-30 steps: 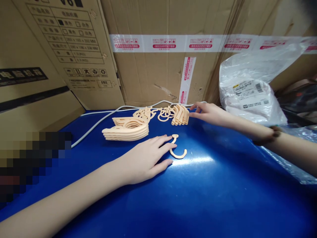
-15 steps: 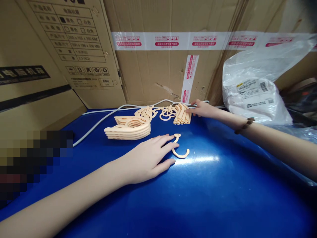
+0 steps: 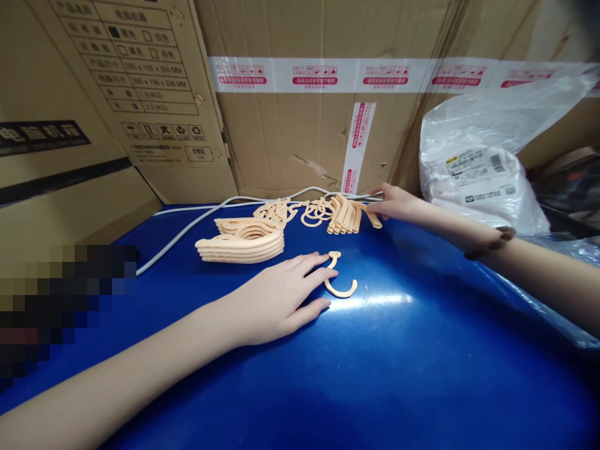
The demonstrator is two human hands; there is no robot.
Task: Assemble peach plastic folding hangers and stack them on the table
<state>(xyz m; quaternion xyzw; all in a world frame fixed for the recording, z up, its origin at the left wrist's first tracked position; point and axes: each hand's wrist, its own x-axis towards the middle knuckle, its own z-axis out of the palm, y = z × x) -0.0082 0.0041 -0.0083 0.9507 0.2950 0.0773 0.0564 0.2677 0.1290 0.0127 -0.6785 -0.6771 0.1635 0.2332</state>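
Observation:
My left hand [image 3: 281, 297] lies on the blue table with its fingers spread, the fingertips touching a cream hook [image 3: 344, 292]. At the back, my right hand [image 3: 387, 203] has its fingers on one curved cream piece [image 3: 374, 217], which sits apart at the right end of a row of similar curved pieces [image 3: 343, 215]. Left of that row are loose cream hooks [image 3: 315, 214] and a heap of small cream parts [image 3: 277, 212]. A neat stack of larger cream pieces [image 3: 241, 245] stands behind my left hand.
Cardboard boxes [image 3: 290, 137] wall off the back and left. A white cable [image 3: 180, 234] runs along the back edge of the blue table [image 3: 375, 369]. A white plastic bag [image 3: 473, 175] stands at the right.
My right hand has moved a little to the right, and one curved piece has come away from the row with it. My left hand has stayed in place on the hook.

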